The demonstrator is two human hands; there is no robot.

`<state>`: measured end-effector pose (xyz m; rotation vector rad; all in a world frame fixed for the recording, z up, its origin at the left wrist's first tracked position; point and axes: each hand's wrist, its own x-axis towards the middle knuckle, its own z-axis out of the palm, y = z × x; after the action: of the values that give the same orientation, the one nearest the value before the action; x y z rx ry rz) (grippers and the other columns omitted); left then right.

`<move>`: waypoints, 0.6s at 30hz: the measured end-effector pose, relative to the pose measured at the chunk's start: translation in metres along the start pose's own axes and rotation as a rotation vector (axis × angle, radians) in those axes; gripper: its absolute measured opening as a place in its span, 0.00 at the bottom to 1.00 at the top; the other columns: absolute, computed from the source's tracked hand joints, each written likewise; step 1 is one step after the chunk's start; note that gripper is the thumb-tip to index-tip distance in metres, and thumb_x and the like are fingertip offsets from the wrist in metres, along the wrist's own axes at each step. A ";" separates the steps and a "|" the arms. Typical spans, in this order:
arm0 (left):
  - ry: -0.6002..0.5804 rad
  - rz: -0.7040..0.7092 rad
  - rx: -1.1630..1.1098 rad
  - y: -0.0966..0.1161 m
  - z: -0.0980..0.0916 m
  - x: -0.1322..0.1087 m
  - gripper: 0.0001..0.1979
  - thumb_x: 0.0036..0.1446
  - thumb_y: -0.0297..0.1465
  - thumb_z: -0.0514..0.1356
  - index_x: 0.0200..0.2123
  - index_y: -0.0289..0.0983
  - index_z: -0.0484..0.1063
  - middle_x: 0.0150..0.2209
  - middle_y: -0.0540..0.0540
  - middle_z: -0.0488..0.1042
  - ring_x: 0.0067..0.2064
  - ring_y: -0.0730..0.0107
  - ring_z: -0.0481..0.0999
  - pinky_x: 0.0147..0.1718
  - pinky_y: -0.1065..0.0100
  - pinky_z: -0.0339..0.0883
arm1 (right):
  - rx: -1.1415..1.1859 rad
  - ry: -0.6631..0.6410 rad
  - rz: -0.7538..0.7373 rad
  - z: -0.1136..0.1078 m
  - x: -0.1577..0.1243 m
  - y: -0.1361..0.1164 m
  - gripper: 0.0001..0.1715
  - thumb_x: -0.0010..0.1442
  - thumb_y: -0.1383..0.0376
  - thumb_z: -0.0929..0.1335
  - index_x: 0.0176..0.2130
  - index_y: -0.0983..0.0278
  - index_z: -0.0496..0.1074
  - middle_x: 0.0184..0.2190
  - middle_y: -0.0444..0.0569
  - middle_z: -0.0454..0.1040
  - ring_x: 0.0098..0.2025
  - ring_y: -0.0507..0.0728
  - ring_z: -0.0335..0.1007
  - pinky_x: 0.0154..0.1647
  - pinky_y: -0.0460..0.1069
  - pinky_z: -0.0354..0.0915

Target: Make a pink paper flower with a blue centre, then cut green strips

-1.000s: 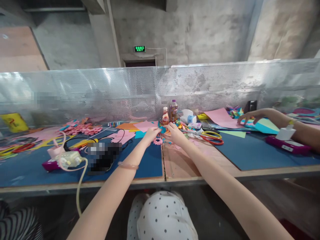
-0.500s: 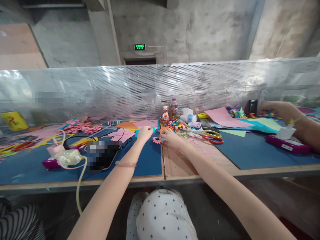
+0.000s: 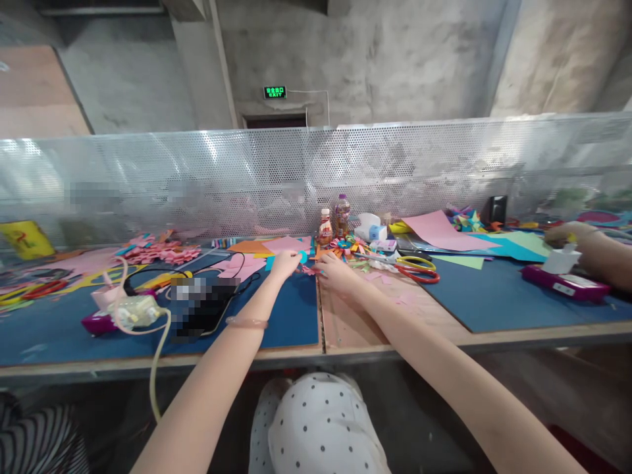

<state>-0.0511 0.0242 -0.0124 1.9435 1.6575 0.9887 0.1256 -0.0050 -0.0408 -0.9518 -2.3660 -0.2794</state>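
Blue paper piece (image 3: 303, 257) is poking out over the messy table (image 3: 345, 331), near the middle. Left hand (image 3: 285, 264) is pinching it, grip pretty much closed on one side. Right hand (image 3: 336, 272) is sitting just beside, fingers curling by a pink cutout (image 3: 308, 270), but can't tell if that grip's open or holding anything.

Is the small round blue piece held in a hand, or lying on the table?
Held: the left hand pinches the blue piece, which shows beyond it.
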 end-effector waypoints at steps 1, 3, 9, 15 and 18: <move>0.003 -0.004 -0.023 0.001 0.000 -0.001 0.13 0.53 0.34 0.52 0.33 0.34 0.73 0.33 0.42 0.77 0.26 0.67 0.77 0.17 0.75 0.59 | 0.008 0.019 0.013 0.001 0.001 0.001 0.14 0.57 0.71 0.63 0.43 0.68 0.73 0.38 0.55 0.68 0.45 0.58 0.57 0.49 0.52 0.57; -0.002 -0.004 -0.076 0.003 -0.001 -0.002 0.13 0.54 0.35 0.51 0.36 0.34 0.72 0.35 0.42 0.78 0.26 0.68 0.77 0.16 0.76 0.57 | 0.028 0.054 0.033 0.001 0.002 0.003 0.14 0.58 0.70 0.63 0.43 0.68 0.73 0.38 0.55 0.68 0.45 0.58 0.58 0.49 0.51 0.57; -0.049 -0.007 -0.208 0.006 0.001 -0.005 0.13 0.55 0.36 0.52 0.35 0.34 0.71 0.35 0.42 0.78 0.22 0.71 0.75 0.14 0.76 0.51 | 0.098 0.134 0.133 0.000 0.003 0.012 0.11 0.58 0.71 0.62 0.38 0.66 0.73 0.35 0.51 0.71 0.40 0.55 0.63 0.43 0.48 0.60; -0.098 -0.027 -0.366 0.010 0.003 -0.008 0.14 0.56 0.39 0.53 0.40 0.36 0.69 0.36 0.42 0.77 0.23 0.72 0.75 0.15 0.77 0.54 | 0.166 0.164 0.265 0.000 0.003 0.019 0.12 0.61 0.61 0.63 0.30 0.67 0.68 0.25 0.42 0.68 0.27 0.49 0.64 0.32 0.48 0.63; -0.147 -0.050 -0.453 0.014 0.003 -0.011 0.15 0.55 0.38 0.55 0.42 0.35 0.68 0.38 0.41 0.76 0.26 0.69 0.77 0.18 0.75 0.62 | 0.211 0.183 0.303 -0.001 0.002 0.019 0.14 0.61 0.59 0.63 0.31 0.67 0.69 0.23 0.40 0.67 0.24 0.48 0.63 0.29 0.46 0.62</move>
<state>-0.0396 0.0106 -0.0076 1.6221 1.2622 1.0645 0.1379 0.0092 -0.0391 -1.1124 -2.0062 0.0027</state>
